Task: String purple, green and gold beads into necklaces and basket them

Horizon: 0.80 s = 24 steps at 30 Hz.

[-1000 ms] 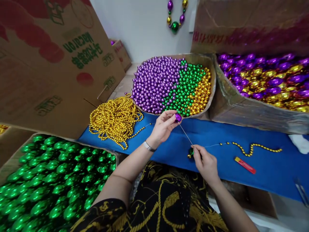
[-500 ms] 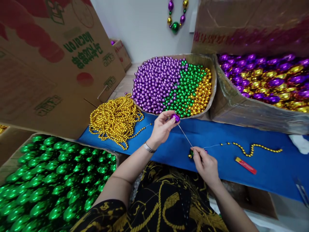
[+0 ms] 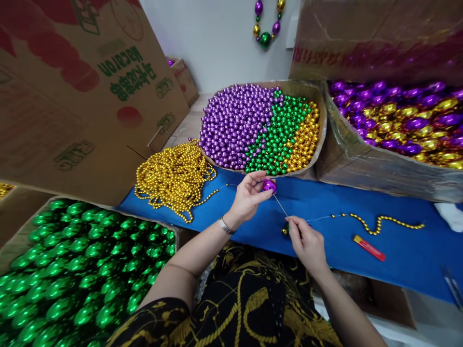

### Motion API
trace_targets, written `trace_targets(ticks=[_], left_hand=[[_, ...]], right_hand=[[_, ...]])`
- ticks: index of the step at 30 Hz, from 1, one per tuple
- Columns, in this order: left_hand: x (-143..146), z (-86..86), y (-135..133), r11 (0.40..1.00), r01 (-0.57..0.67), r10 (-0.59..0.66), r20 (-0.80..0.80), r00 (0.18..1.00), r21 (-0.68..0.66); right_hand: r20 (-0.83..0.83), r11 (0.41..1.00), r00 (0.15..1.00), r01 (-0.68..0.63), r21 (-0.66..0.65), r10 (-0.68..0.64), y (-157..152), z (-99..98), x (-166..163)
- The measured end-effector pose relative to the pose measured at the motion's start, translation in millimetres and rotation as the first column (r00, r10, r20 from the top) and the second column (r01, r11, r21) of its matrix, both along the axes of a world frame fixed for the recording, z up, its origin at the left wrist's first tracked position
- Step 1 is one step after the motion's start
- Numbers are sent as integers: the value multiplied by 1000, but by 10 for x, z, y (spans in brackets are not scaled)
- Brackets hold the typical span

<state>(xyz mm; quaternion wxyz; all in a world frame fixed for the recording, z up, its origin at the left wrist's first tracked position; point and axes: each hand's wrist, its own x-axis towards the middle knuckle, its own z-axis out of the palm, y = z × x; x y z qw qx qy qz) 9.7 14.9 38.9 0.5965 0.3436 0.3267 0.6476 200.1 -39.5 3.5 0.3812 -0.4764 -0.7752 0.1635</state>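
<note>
Between the thumb and fingers of my left hand (image 3: 250,196) is a shiny purple bead (image 3: 269,186). A thin needle (image 3: 281,206) runs from that bead down to my right hand (image 3: 306,241), whose thumb and fingers pinch its lower end. Just left of my right fingertips hang a small gold bead and a dark green bead (image 3: 285,230), partly hidden by the hand. From behind the right hand a fine thread leads right to a string of small gold beads (image 3: 379,224). Another thread passes behind my left hand toward a pile of gold bead strings (image 3: 173,176).
A box of small purple, green and gold beads (image 3: 238,127) stands ahead. Large purple and gold beads (image 3: 415,124) fill the right box; large green beads (image 3: 90,265) fill the left one. On the blue cloth (image 3: 333,250) lies a red-and-yellow cutter-like item (image 3: 369,248).
My left hand has shifted slightly right and down with the purple bead, closer to my right hand. Less of the needle shows between the hands. My right hand has hardly moved.
</note>
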Motion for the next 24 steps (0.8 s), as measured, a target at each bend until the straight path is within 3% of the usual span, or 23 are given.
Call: trace_targets(ticks=[9,13,15,19,21,24], left_hand=[[67,-82,-97,994,107,-107,-30,994,6],[-81,6,-40,980,182,-165,-180,970,79],[-238,97,88,986,98,-48,-342,938,131],[-538,265,498,952,-104,279,-682,676,287],[-578,310,700,938,-67,316,-761,566,340],[-437,315,942,925,93,282,-829,483,369]], right_hand=[[-12,1000,1000,11,-29,-11,60,-5,-43],[-10,998,999,51,27,-51,85,-3,-25],[-4,996,997,77,48,-76,85,-7,-3],[-5,993,994,109,47,-109,83,-32,38],[-5,991,992,127,33,-127,87,-46,55],[-18,988,988,155,30,-154,95,-55,79]])
